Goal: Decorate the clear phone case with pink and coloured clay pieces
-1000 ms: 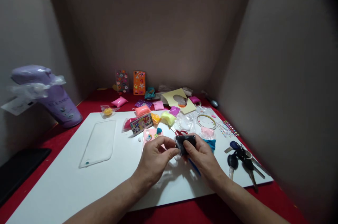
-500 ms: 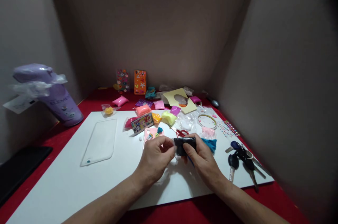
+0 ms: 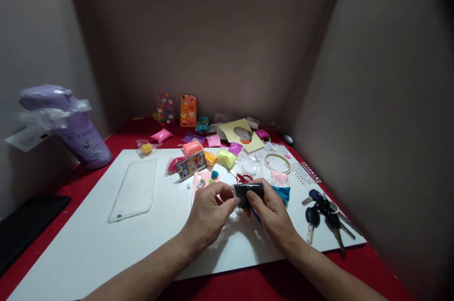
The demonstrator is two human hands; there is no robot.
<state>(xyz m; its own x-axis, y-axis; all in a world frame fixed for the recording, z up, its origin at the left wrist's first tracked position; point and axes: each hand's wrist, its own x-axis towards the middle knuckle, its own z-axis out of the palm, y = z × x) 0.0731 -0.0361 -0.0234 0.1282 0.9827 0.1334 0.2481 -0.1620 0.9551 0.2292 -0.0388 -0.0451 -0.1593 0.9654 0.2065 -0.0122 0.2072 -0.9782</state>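
Note:
A small black packet (image 3: 244, 192) with a shiny clear wrapper is held above the white board (image 3: 170, 249). My right hand (image 3: 271, 208) grips it, thumb across its front. At the packet's left edge, my left hand (image 3: 213, 208) pinches the clear wrapper between thumb and fingers. Partly hidden behind my left hand lies a pink phone case (image 3: 196, 182) with small coloured decorations on it. Red-handled scissors (image 3: 243, 178) lie just beyond the packet. A blue packet (image 3: 283, 194) shows behind my right hand.
A clear phone case (image 3: 136, 190) lies on the left of the board. Keys (image 3: 326, 216) and a sheet of small gems (image 3: 307, 173) are at right, near a tape roll (image 3: 278, 163). Several coloured clay packets (image 3: 193, 147) lie at the back. A purple wrapped container (image 3: 83, 135) stands left.
Almost nothing differs. My left thumb has shifted very slightly toward the black packet, and both hands keep their grip.

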